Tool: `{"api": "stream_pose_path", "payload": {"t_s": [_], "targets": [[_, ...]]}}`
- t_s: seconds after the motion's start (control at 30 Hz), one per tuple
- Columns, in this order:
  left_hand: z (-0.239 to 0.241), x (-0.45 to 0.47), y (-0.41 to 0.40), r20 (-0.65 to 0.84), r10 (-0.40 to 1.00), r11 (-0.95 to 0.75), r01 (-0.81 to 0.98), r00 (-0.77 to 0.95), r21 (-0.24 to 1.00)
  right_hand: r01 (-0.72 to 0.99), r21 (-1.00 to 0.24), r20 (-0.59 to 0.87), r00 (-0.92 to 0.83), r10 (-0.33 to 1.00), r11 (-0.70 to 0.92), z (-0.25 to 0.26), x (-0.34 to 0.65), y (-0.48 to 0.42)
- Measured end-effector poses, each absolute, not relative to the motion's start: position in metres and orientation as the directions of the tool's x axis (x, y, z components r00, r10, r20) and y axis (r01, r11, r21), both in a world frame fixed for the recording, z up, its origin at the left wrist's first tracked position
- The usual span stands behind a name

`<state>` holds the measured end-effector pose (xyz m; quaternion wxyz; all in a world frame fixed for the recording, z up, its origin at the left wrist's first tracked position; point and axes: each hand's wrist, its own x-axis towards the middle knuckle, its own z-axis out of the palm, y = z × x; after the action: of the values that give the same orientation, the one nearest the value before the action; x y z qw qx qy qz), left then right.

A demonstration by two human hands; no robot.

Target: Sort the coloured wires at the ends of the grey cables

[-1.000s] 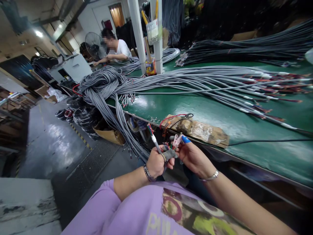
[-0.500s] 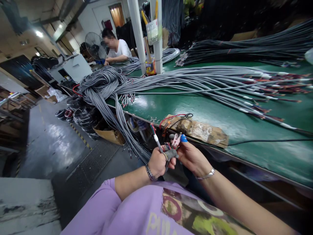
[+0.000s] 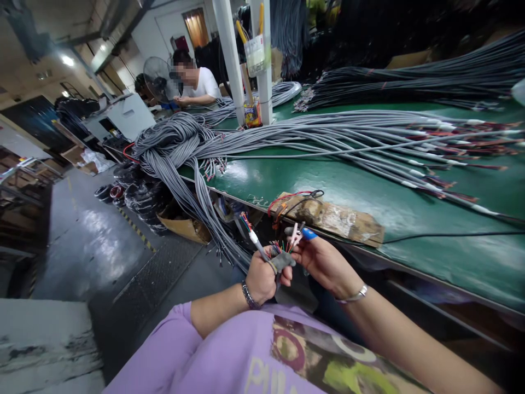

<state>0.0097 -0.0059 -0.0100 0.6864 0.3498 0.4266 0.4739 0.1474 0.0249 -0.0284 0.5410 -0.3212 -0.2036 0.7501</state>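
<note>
My L hand (image 3: 263,278) is gripping the cable (image 3: 258,244) in front of the table (image 3: 262,175), tipping its end farther from the clip (image 3: 295,236) than a sec ago, w/ my R hand (image 3: 322,261) curling there, maybe pinching, can't tell.

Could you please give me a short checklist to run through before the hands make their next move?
1. Grey cable held in the left hand: ok.
2. Coloured wires exposed and spread out: ok.
3. Right hand at the pink clip: ok.
4. Clip closed on a wire: cannot tell, too small.
5. Wooden board lying at the edge of the green table: ok.
6. Hanging grey cables clear of the left hand: cannot tell; they run close to it in view.
</note>
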Motion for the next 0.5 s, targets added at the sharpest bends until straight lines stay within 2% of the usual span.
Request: {"api": "stream_pose_path", "payload": {"t_s": [0.13,0.33,0.5], "targets": [[-0.008,0.013,-0.004,-0.263,0.949,0.31,-0.349,0.175,0.885,-0.669,-0.686,-0.223,-0.18,0.958,-0.285,-0.034,0.145,0.024],[-0.008,0.018,0.0,-0.26,0.941,0.321,-0.331,0.217,0.887,-0.548,-0.829,-0.105,-0.046,0.993,-0.113,-0.042,0.143,0.023],[-0.006,0.022,0.002,-0.279,0.942,0.329,-0.337,0.189,0.882,-0.643,-0.725,-0.136,-0.217,0.967,-0.246,-0.03,0.142,0.025]]}}
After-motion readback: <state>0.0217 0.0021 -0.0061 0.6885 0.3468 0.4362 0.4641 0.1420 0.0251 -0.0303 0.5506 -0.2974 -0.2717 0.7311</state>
